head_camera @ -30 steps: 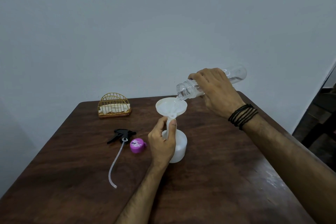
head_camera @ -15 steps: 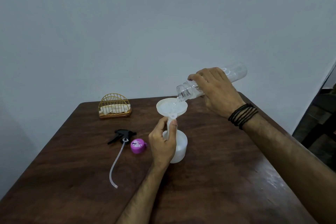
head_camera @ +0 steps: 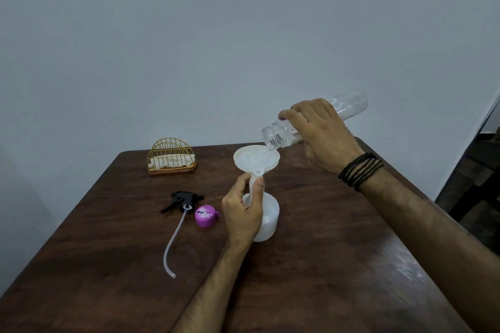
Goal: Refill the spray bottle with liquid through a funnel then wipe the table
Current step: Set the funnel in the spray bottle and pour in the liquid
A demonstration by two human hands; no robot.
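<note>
The right hand [head_camera: 322, 138] gripped a clear ribbed bottle [head_camera: 281, 136], long axis near level, mouth tipped left over the white plastic funnel [head_camera: 255, 161]. The left hand [head_camera: 243, 211] pinched the funnel's stem above the upright white spray bottle [head_camera: 267, 220] on the wooden worktop [head_camera: 311, 265].

Left hand [head_camera: 243, 211] grips white funnel [head_camera: 255, 161] stem, seated in white spray bottle [head_camera: 266, 220]. Right hand [head_camera: 322, 135] tilts clear bottle [head_camera: 349, 107], mouth over funnel. On wooden table [head_camera: 324, 265]: black trigger sprayer [head_camera: 182, 199], purple cap [head_camera: 206, 215], gold wire napkin holder [head_camera: 171, 157].
</note>
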